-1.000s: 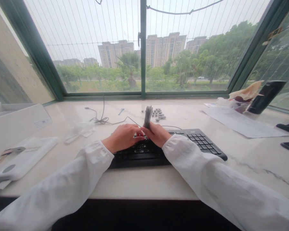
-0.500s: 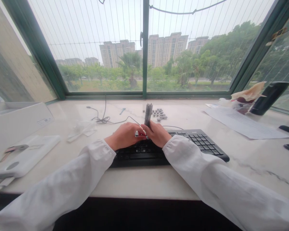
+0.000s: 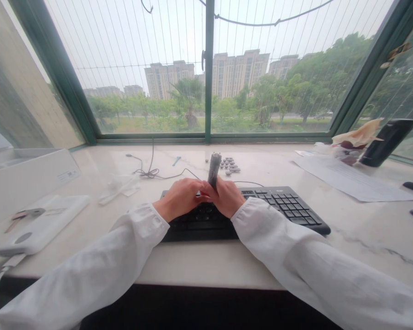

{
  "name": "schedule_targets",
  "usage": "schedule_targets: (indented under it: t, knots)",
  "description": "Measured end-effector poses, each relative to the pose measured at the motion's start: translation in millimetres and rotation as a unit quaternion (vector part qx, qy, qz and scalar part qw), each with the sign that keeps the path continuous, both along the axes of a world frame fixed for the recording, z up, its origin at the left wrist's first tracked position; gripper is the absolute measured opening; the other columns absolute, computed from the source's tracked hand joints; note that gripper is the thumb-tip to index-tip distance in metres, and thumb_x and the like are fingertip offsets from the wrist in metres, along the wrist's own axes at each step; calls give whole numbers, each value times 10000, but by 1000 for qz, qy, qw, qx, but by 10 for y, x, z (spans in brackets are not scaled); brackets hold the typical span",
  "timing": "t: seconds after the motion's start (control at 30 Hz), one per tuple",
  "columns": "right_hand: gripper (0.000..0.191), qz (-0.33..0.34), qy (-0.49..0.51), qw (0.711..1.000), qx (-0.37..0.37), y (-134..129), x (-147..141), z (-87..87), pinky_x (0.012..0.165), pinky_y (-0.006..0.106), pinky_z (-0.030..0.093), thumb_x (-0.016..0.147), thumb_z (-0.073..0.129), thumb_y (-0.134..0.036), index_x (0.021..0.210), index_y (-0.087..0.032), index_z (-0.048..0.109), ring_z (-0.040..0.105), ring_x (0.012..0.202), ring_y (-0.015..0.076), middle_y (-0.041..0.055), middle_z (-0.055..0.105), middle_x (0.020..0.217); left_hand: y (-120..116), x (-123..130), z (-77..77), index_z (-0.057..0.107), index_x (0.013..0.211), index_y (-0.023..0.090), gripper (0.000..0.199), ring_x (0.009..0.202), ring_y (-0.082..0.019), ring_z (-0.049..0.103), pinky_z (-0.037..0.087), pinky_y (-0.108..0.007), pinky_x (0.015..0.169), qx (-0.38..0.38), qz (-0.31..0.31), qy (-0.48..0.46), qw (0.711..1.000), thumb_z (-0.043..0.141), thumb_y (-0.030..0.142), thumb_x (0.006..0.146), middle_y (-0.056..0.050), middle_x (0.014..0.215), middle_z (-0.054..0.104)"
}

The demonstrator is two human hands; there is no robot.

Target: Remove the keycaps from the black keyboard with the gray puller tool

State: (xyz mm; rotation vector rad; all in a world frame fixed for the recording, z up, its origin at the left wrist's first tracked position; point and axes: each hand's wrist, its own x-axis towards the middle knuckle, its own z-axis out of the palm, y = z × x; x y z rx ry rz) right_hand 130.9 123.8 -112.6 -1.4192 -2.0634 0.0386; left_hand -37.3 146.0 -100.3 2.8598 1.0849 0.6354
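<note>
A black keyboard (image 3: 206, 229) lies on the pale counter, several of its keys hidden under my hands. My right hand (image 3: 227, 195) is wrapped round a dark grey cylindrical tool (image 3: 214, 168), which stands up above the fingers. Its lower end is hidden. My left hand (image 3: 184, 197) is closed, fingertips pressed together against my right hand over the keyboard; what they hold, if anything, cannot be made out. Behind the tool, several small dark keycaps (image 3: 231, 166) lie loose on the counter.
On the left are a white box (image 3: 48, 178), a white power bank (image 3: 37, 233) with a cable, keys and clear plastic. A coiled black cable (image 3: 149, 173) and a small blue strip lie behind. Paper (image 3: 351, 176) and a black container (image 3: 387, 142) are at the right.
My left hand has moved its fingers in against my right hand, closing the gap between them. The tool's top has tilted slightly right. The whole view has shifted slightly.
</note>
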Motion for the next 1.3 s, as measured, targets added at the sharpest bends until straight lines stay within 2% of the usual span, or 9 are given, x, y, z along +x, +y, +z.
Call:
schedule_targets:
  t: [0.2, 0.33, 0.43, 0.5, 0.6, 0.77, 1.0, 1.1, 1.3]
  knots:
    - [319, 6, 30, 996, 81, -62, -93, 22, 585, 263, 336, 968, 307, -406, 985, -170, 521, 634, 663, 204, 63, 669, 716, -15, 3, -16, 703, 849, 223, 185, 822, -207, 661, 460, -277, 681, 27, 43, 33, 998, 602, 378, 837, -29, 873, 718]
    - [366, -101, 62, 987, 106, 12, -22, 53, 565, 274, 306, 962, 296, -425, 938, -162, 550, 615, 637, 207, 69, 657, 712, 25, -12, -39, 682, 867, 261, 150, 817, -165, 643, 449, -258, 698, 28, -2, -6, 1000, 614, 392, 840, 27, 886, 710]
    - [373, -148, 75, 981, 99, 46, 75, 99, 549, 274, 272, 940, 336, -471, 863, -190, 568, 577, 584, 192, 31, 609, 624, 55, -42, -33, 670, 874, 248, 139, 749, -140, 632, 434, -246, 652, 45, 4, -49, 998, 613, 373, 849, 33, 865, 705]
    - [371, -128, 87, 984, 90, 51, 123, 119, 544, 269, 263, 926, 364, -487, 781, -205, 557, 540, 549, 170, 6, 566, 574, 71, -63, -16, 667, 883, 224, 154, 717, -134, 627, 433, -244, 639, 61, 16, -80, 995, 600, 361, 862, 14, 870, 705]
    - [365, -41, 87, 994, 58, 59, 158, 112, 543, 258, 276, 909, 409, -462, 674, -205, 517, 487, 519, 139, -8, 527, 544, 80, -81, 21, 662, 905, 200, 171, 681, -123, 619, 449, -248, 658, 81, 24, -118, 989, 577, 346, 882, -6, 895, 707]
    - [284, 40, 89, 995, -3, 60, 150, 65, 559, 239, 318, 888, 468, -420, 778, -191, 593, 486, 530, 124, -14, 555, 581, 56, -72, 70, 662, 940, 183, 162, 655, -111, 609, 473, -252, 694, 108, 11, -144, 984, 568, 307, 894, -24, 921, 701]
    - [326, 58, 99, 993, -8, 60, 140, 57, 541, 237, 303, 877, 482, -444, 737, -172, 594, 445, 525, 107, -18, 528, 569, 30, -49, 57, 653, 1049, 199, 204, 619, -80, 578, 472, -228, 673, 107, -20, -134, 985, 528, 298, 921, -23, 969, 684]
    - [362, 67, 114, 991, -17, 73, 153, 59, 524, 239, 289, 876, 468, -467, 723, -163, 594, 427, 527, 107, -19, 507, 560, 16, -41, 55, 643, 1022, 185, 202, 559, -64, 541, 472, -220, 657, 112, -15, -152, 982, 544, 324, 912, -14, 959, 694]
    - [398, 96, 207, 968, -105, 75, 182, 104, 510, 240, 315, 865, 453, -496, 714, -157, 594, 449, 512, 118, -24, 470, 504, -28, -30, 88, 666, 946, 187, 212, 502, -50, 511, 479, -213, 643, 127, -22, -166, 978, 594, 373, 874, -4, 942, 709]
